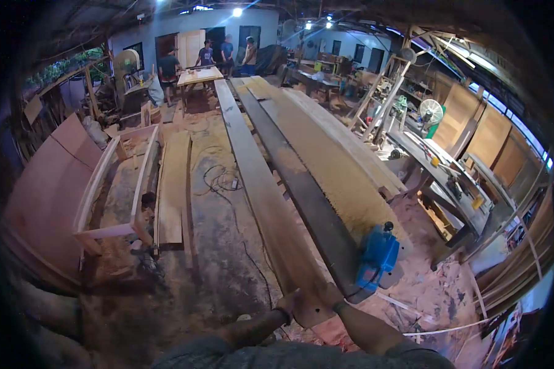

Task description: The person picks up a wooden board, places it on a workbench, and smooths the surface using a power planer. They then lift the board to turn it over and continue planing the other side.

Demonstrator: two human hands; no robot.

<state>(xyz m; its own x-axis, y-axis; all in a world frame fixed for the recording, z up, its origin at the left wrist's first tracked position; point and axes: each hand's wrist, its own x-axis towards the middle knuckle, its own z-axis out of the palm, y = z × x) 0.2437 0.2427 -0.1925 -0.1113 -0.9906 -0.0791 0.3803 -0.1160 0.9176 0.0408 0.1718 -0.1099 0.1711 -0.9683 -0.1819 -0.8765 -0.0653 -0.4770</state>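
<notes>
A long wooden plank (258, 190) runs away from me, its near end just in front of my body. My left hand (289, 301) is closed on the left edge of that end, and my right hand (333, 296) is closed on the right edge. Their fingertips are partly hidden and small. A darker board (301, 197) lies alongside on the right. Beyond it is a wide board (326, 166) covered in sawdust. Near my right hand stands a blue box-shaped object (378, 255) with a black knob on top.
To the left lie a wooden frame (143, 178) and a short board (174, 190). A cord (243, 234) trails over the floor. A workbench (437, 166) with tools and a fan (431, 112) are at right. Several people stand around a far table (200, 75).
</notes>
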